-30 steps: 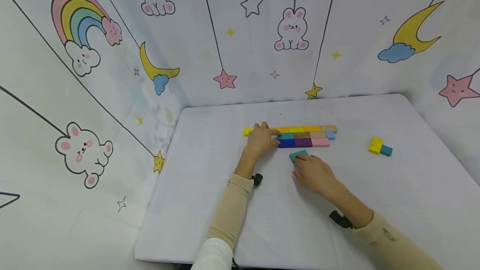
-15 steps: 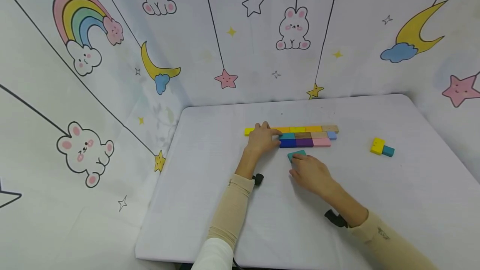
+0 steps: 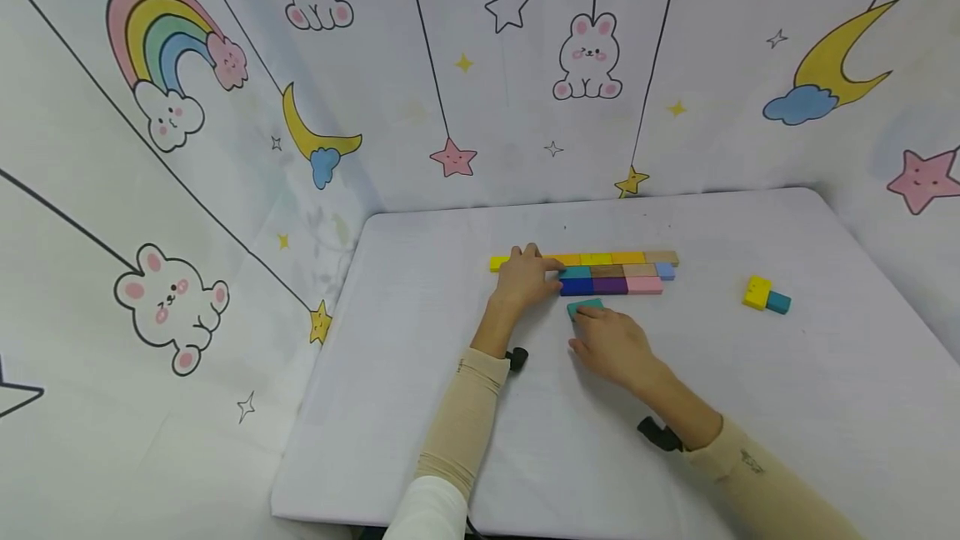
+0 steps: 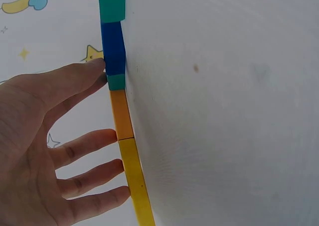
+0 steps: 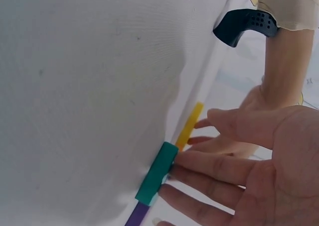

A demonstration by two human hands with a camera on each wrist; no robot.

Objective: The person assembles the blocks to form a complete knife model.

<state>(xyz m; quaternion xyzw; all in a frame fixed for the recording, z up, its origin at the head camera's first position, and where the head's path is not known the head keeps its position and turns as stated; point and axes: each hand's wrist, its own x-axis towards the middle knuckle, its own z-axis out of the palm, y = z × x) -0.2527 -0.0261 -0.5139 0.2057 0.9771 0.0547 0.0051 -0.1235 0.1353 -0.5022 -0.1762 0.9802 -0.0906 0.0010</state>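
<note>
Flat wooden blocks lie in three touching rows, the front one made of a dark blue block (image 3: 577, 287), a purple block (image 3: 609, 286) and a pink block (image 3: 644, 285). At the rows' left end, my left hand (image 3: 522, 280) has its thumb against the blue and teal blocks. Its spread fingertips touch the orange block (image 4: 121, 114) and yellow block (image 4: 136, 181) in the left wrist view. In front of the rows, my right hand (image 3: 615, 346) touches a green block (image 3: 583, 307) with extended fingers. Its thumb stands clear of that block in the right wrist view.
To the right, a yellow block (image 3: 757, 292) and a teal block (image 3: 778, 302) lie touching on the white-covered table (image 3: 390, 373). A white cloth wall (image 3: 510, 115) printed with rabbits, stars and moons rises behind and beside the table.
My right hand has slid the green block leftward and slightly back, bringing it near the front of the dark blue block. The left hand keeps its place at the rows' left end.
</note>
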